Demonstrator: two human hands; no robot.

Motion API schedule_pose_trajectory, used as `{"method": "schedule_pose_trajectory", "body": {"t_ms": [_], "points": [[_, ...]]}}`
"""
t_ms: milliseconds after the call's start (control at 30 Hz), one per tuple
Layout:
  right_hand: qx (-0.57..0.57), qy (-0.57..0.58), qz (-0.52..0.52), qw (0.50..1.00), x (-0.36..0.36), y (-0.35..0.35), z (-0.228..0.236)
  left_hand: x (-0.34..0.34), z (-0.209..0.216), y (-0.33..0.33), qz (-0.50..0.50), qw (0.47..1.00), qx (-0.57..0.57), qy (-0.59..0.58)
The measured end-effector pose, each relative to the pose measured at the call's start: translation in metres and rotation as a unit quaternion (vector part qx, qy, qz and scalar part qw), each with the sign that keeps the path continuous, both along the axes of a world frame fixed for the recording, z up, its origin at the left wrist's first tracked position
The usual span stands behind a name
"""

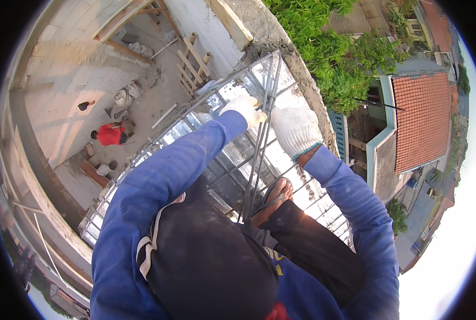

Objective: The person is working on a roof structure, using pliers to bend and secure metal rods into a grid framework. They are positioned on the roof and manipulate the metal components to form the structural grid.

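Observation:
Several long steel reinforcing bars [259, 154] lie bunched over a grid of thinner bars [230, 173], running from near my body to the far edge. My left hand [243, 111], in a white knitted glove, is closed on the bunch from its left side, fingertips curled at the bars. Just right of the same bars my right hand [296, 130], gloved in white too, is bent into a closed shape. Its fingertips are turned down and hidden, so what they grip cannot be made out. Shiny silvery sheeting [296, 98] shows beneath the grid.
My sandalled foot [278, 194] stands on the grid beside the bars. A rough concrete edge [296, 50] borders it on the right, with trees and a tiled roof [422, 117] beyond. On the left is a drop to a lower floor, where a person in red [111, 134] is.

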State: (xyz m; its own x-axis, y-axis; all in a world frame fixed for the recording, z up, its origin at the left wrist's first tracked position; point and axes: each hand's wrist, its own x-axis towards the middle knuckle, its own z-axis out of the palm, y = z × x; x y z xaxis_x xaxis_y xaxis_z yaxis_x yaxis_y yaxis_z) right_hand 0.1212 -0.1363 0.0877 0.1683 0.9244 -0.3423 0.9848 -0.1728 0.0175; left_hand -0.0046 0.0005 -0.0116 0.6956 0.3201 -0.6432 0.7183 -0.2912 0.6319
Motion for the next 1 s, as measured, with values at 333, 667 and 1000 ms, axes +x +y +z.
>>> {"method": "schedule_pose_trajectory", "body": {"t_ms": [333,667,1000], "points": [[0.030,0.067,-0.165,0.984,-0.015,-0.015,-0.051,-0.007,0.014,-0.008,0.083,0.994,-0.056,0.051],[-0.046,0.123,-0.241,0.962,-0.016,0.013,-0.034,0.022,-0.102,-0.020,-0.083,0.992,-0.028,-0.094],[-0.059,0.065,-0.162,0.983,-0.004,0.015,-0.031,0.011,-0.050,-0.017,0.190,0.950,-0.241,-0.058]]}}
